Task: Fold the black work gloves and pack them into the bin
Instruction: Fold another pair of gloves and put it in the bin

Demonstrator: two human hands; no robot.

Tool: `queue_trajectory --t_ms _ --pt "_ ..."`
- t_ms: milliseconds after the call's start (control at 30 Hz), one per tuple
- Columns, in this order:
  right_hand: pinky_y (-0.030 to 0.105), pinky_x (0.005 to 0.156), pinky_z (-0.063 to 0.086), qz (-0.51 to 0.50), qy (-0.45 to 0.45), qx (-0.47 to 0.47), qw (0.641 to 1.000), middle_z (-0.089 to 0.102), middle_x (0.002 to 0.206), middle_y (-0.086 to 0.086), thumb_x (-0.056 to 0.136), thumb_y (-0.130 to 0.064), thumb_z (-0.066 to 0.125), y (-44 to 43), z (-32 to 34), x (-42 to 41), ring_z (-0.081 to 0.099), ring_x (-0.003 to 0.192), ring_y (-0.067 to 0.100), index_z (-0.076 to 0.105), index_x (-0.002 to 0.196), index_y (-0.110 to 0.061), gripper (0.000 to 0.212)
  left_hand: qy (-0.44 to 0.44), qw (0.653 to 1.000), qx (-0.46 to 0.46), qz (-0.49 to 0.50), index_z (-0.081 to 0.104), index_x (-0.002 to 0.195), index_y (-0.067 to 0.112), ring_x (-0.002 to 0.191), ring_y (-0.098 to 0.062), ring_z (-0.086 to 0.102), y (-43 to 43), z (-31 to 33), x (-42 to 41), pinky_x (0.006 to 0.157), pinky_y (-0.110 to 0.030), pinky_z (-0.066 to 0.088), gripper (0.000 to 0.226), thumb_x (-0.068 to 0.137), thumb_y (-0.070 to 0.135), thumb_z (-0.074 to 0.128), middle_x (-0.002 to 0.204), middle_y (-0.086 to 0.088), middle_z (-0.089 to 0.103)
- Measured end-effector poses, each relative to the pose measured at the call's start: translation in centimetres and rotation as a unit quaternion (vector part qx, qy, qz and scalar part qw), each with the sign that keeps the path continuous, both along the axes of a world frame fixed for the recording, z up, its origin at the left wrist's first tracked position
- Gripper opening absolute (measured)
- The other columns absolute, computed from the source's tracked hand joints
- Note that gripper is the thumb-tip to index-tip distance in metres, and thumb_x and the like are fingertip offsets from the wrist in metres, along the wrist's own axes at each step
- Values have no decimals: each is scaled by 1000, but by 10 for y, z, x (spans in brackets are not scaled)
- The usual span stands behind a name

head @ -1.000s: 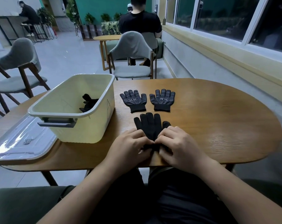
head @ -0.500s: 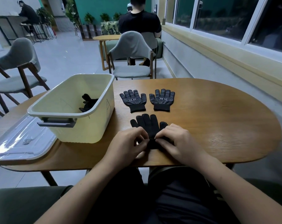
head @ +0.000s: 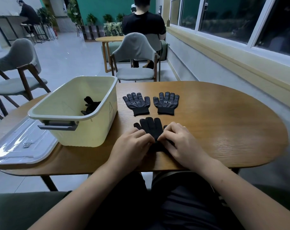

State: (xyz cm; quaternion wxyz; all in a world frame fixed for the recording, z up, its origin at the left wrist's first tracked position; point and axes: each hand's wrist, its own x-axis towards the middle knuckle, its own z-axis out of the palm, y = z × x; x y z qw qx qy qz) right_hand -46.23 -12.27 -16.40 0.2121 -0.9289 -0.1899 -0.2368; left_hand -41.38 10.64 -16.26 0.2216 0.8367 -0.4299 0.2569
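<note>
A black work glove (head: 151, 127) lies flat near the table's front edge, fingers pointing away from me. My left hand (head: 131, 145) and my right hand (head: 180, 141) both pinch its cuff end, fingertips almost meeting over it; the cuff is hidden under them. Two more dotted black gloves lie palm-up farther back, one on the left (head: 136, 103) and one on the right (head: 166, 102). A pale yellow bin (head: 84, 130) stands to the left, with folded black gloves (head: 91, 105) inside.
A clear plastic lid (head: 23, 145) lies on the table left of the bin. The wooden table (head: 224, 123) stretches bare to the right. Grey chairs stand beyond the table, and a person sits with their back turned at a farther table.
The near glove has shifted slightly to the left under my hands. Both hands stay pinched at its cuff, fingertips close together.
</note>
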Motion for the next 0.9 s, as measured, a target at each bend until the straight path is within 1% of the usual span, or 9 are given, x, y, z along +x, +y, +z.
queue_trajectory --t_ms 133,233,300,367,467,633,733,833,900 --pt "41 81 46 20 -26 -17 999 60 99 -2 95 -7 65 8 -2 1 56 90 24 74 100 -20 16 -1 999 26 -17 76 97 23 82 -23 58 3 -2 2 72 -37 49 10 88 25 72 88 6 66" --pt "42 76 47 13 -61 -43 997 63 94 0 93 -6 61 10 -3 -2 56 86 26 73 97 -17 17 16 1000 20 -13 77 94 23 82 -24 58 3 -2 0 71 -37 49 13 82 28 79 87 5 65" --pt "40 77 45 18 -69 -67 995 63 94 1 92 -11 58 12 -1 -5 57 88 27 72 96 -16 15 20 1000 18 -4 76 92 23 82 -24 58 2 -2 1 70 -38 48 10 84 28 79 88 5 64" --pt "39 83 45 23 -59 -81 995 63 99 -1 92 -21 63 13 1 -8 57 96 27 70 97 -16 10 21 1000 16 2 75 91 23 81 -25 59 0 -3 2 69 -39 48 9 85 28 79 87 4 64" --pt "38 88 46 17 -39 -67 997 61 103 -4 93 -32 69 12 1 -7 55 101 25 70 102 -18 16 21 1000 12 10 76 94 23 81 -23 60 -1 -4 4 70 -37 47 11 86 31 76 87 5 66" --pt "38 84 44 10 -21 -22 999 65 102 -5 99 -30 65 8 -4 -2 55 95 21 72 111 -20 17 59 998 5 21 72 104 23 87 -21 62 -2 -4 7 75 -39 51 17 93 34 65 93 6 70" --pt "41 83 45 10 -14 -14 1000 68 101 -5 103 -31 60 9 -5 -1 58 93 21 71 111 -21 17 96 995 -17 29 67 104 27 87 -16 58 0 -2 5 73 -41 51 12 93 31 67 90 10 68" --pt "44 83 46 6 0 -3 1000 68 98 -7 104 -32 58 9 -4 -1 60 92 22 68 109 -22 15 82 996 -19 30 67 100 25 87 -15 55 0 0 2 71 -35 47 5 95 27 69 88 10 65" --pt "42 82 44 -2 5 12 1000 67 94 -9 103 -32 59 10 -4 -1 59 90 20 69 105 -23 13 76 996 -19 33 67 96 23 88 -16 53 0 1 2 72 -31 44 5 97 27 69 87 8 64"
